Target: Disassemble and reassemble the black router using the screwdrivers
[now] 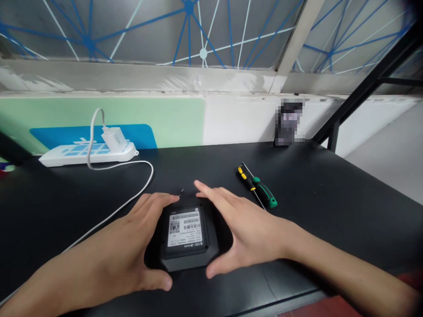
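Note:
A squarish black electronic box (212,244) lies flat on the black table, its printed white label (185,229) with barcodes and a QR code facing up. On its left side is my left hand (128,240), thumb apart from the fingers in a wide C, holding nothing. My right hand (244,226) is curved the same way along the right side, fingers stretched out and thumb near the front right corner. Whether either hand touches the box is hard to tell. Just beyond the box, by my left fingertips, lie tiny screws (182,191).
Two screwdrivers, one yellow and black (246,178), one green and black (265,193), lie crossed at the right. A white power strip (59,155) with a plugged-in charger (115,140) stands back left; its white cable (132,198) runs forward. A pixelated dark object (288,125) leans on the wall.

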A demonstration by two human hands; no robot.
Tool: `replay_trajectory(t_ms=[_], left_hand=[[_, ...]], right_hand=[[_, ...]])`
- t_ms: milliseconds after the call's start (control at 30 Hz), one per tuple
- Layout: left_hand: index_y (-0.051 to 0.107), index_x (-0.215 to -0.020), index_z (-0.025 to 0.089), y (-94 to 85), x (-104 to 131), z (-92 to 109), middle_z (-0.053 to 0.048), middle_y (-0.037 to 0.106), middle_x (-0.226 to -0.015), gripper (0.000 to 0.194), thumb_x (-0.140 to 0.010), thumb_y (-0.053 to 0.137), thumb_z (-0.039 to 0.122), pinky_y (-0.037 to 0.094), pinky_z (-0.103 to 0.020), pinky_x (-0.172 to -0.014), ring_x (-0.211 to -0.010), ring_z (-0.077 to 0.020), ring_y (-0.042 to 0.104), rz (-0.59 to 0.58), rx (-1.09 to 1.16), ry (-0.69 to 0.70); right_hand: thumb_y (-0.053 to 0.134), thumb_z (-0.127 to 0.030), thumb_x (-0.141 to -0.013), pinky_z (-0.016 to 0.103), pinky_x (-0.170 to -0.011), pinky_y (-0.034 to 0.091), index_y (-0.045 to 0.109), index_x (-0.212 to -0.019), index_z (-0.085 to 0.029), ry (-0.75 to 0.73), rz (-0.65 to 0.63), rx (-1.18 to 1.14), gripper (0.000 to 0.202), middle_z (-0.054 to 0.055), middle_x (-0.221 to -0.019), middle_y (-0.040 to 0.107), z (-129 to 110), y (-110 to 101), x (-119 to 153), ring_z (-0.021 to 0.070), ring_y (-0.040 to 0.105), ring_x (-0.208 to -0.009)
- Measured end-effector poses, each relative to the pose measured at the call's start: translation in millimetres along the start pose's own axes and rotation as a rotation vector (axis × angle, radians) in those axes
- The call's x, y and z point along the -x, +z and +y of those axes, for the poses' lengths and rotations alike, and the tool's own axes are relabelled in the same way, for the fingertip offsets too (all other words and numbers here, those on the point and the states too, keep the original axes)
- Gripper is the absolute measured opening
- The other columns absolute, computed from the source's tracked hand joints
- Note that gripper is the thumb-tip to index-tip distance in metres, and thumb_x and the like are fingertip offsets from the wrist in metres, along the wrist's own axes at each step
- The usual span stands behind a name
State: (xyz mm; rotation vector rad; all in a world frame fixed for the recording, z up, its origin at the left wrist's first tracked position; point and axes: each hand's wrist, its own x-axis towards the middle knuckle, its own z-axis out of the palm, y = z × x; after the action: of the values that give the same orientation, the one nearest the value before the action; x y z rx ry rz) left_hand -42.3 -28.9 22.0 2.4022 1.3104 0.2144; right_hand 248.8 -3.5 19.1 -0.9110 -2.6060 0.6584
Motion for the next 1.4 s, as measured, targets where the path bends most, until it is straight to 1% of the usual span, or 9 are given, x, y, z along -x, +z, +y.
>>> replay_trajectory(t_ms=[167,367,500,667,833,1000,1233,1400], left_hand=[[0.026,-0.15,0.039,3.8,1,-3,-0.006,0.046,-0.15,0.114,-0.059,0.096,0.038,0.052,-0.052,-0.106,-0.133,-0.0377,0.053,0.019,-0.017,0.008],[0.03,-0.151,0.036,4.6,1,-5,-0.009,0.044,-0.154,0.113,-0.058,0.095,0.038,0.051,-0.054,-0.108,-0.136,-0.0417,0.051,0.069,-0.016,0.036],[0.035,-0.147,0.037,0.9,0,0,-0.008,0.05,-0.147,0.107,-0.058,0.094,0.03,0.052,-0.055,-0.106,-0.132,-0.0409,0.054,0.022,0.013,0.009],[0.039,-0.145,0.037,-1.0,-1,2,-0.006,0.054,-0.145,0.105,-0.055,0.093,0.028,0.053,-0.053,-0.103,-0.13,-0.0407,0.056,0.036,0.028,-0.012],[0.038,-0.145,0.036,-2.2,-4,4,-0.007,0.051,-0.147,0.106,-0.054,0.093,0.028,0.053,-0.054,-0.104,-0.132,-0.0416,0.054,0.021,0.027,-0.017],[0.037,-0.145,0.035,-2.5,-5,7,-0.008,0.049,-0.148,0.105,-0.055,0.09,0.024,0.051,-0.056,-0.106,-0.131,-0.041,0.056,0.008,0.031,-0.056],[0.038,-0.146,0.035,-0.9,-3,4,-0.008,0.056,-0.142,0.105,-0.054,0.089,0.024,0.053,-0.056,-0.103,-0.128,-0.0427,0.057,0.03,0.021,-0.039],[0.041,-0.145,0.034,-2.4,-6,9,-0.008,0.056,-0.143,0.102,-0.054,0.088,0.024,0.049,-0.058,-0.108,-0.132,-0.042,0.055,0.019,0.01,-0.045]], right_hand=[[0.078,-0.07,-0.07,0.051,-0.111,0.046,0.0,-0.165,-0.015,-0.015,0.014,0.006,0.135,0.024,-0.154,0.047,0,2,-1,0.0354,0.048,-0.14],[0.081,-0.07,-0.068,0.053,-0.112,0.045,-0.001,-0.165,-0.018,-0.021,0.025,-0.027,0.137,0.024,-0.156,0.045,2,4,-2,0.0369,0.047,-0.141],[0.082,-0.069,-0.066,0.055,-0.112,0.044,0.0,-0.165,-0.019,-0.011,0.018,-0.049,0.138,0.024,-0.157,0.044,2,4,-2,0.038,0.046,-0.142],[0.083,-0.069,-0.064,0.055,-0.114,0.043,0.0,-0.165,-0.019,0.004,0.019,-0.07,0.14,0.024,-0.157,0.044,2,4,-1,0.0374,0.045,-0.143],[0.086,-0.067,-0.061,0.056,-0.116,0.041,0.002,-0.165,-0.021,0.066,0.011,-0.117,0.142,0.021,-0.158,0.044,0,5,0,0.0382,0.042,-0.146],[0.087,-0.066,-0.061,0.055,-0.118,0.04,0.002,-0.165,-0.022,0.101,0.007,-0.149,0.142,0.019,-0.159,0.044,-1,6,0,0.0365,0.041,-0.147],[0.09,-0.065,-0.057,0.056,-0.119,0.039,0.007,-0.165,-0.023,0.05,-0.007,-0.147,0.142,0.02,-0.165,0.036,3,7,-2,0.0391,0.04,-0.149],[0.089,-0.062,-0.061,0.055,-0.12,0.039,0.014,-0.164,-0.023,0.03,-0.005,-0.141,0.133,0.019,-0.165,0.037,3,6,-1,0.0381,0.042,-0.15]])
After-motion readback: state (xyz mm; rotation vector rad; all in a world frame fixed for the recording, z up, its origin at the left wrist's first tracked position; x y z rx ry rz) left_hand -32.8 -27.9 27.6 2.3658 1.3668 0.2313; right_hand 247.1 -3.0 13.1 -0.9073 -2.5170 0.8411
